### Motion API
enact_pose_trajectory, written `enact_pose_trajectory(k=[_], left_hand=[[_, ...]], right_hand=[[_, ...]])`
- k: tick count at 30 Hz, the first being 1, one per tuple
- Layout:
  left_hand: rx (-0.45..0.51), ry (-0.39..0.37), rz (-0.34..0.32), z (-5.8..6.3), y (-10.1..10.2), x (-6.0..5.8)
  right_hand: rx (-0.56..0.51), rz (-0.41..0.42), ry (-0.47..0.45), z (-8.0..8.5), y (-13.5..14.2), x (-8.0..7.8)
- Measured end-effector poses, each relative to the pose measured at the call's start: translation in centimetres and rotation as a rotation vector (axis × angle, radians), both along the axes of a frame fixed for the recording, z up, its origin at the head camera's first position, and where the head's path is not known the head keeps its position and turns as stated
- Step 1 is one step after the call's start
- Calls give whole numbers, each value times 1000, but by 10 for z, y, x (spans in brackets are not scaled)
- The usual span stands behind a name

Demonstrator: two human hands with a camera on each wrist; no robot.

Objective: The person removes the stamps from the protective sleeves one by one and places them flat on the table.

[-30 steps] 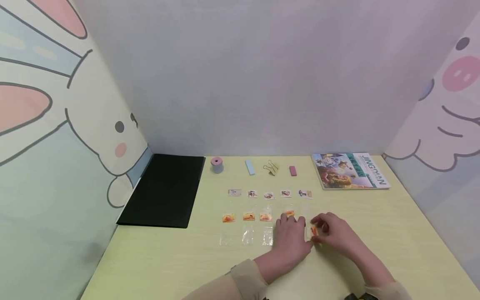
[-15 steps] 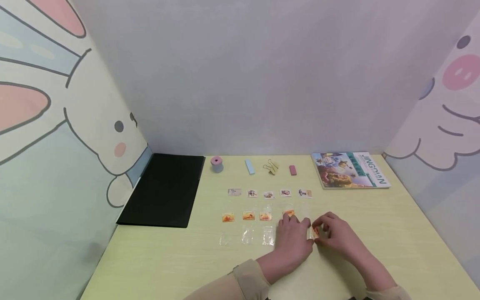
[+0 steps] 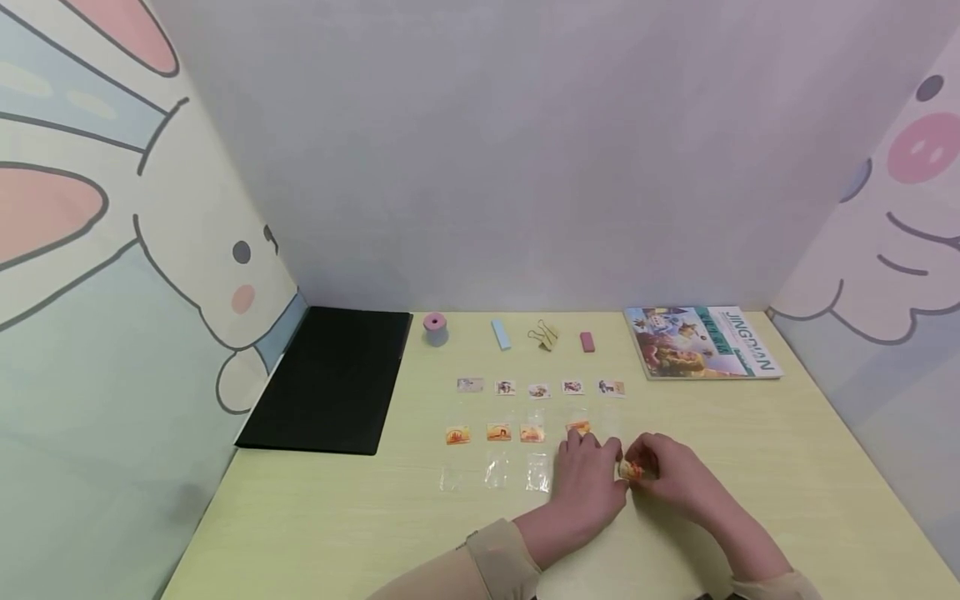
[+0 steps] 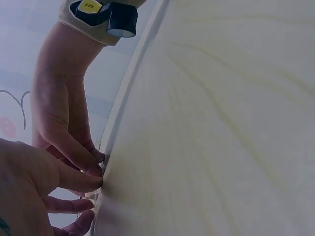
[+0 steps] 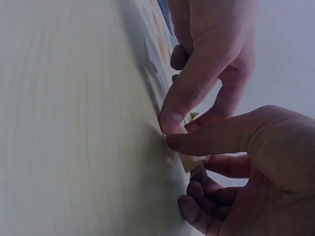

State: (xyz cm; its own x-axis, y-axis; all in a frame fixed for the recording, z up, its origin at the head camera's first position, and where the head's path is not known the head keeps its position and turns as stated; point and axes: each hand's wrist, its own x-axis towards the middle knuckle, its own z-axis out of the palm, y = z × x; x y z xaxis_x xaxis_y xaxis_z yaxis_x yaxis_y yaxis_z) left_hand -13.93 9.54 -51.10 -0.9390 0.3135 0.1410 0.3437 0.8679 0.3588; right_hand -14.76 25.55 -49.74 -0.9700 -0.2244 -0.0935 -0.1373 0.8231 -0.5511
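Note:
My right hand pinches a small orange-printed stamp between thumb and fingers. Its toothed paper edge shows in the right wrist view, between the fingertips of both hands. My left hand lies low on the table just left of it, thumb and forefinger at a small clear plastic sleeve, which the fingers mostly hide. Another orange stamp lies just beyond the left fingertips. To the left, several orange stamps sit in a row, with clear sleeves in front of them.
Farther back is a row of small pale printed stamps. Behind them stand a pink-topped spool, a light blue strip, a binder clip and a pink eraser-like block. A black folder lies left, a book right.
The right hand has shifted slightly down and to the right, its fingers bunched closer round the stamp, which has turned and tilted. The left hand has hardly moved.

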Motion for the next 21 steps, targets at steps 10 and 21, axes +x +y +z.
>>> enact_pose_trajectory(k=[10,21], left_hand=[[-19,-19,8,3,0,1],[209,-56,-5,-2,-8,-5]], right_hand=[[-120,65,-51,-3,5,0],[-432,18,-28,3,8,0]])
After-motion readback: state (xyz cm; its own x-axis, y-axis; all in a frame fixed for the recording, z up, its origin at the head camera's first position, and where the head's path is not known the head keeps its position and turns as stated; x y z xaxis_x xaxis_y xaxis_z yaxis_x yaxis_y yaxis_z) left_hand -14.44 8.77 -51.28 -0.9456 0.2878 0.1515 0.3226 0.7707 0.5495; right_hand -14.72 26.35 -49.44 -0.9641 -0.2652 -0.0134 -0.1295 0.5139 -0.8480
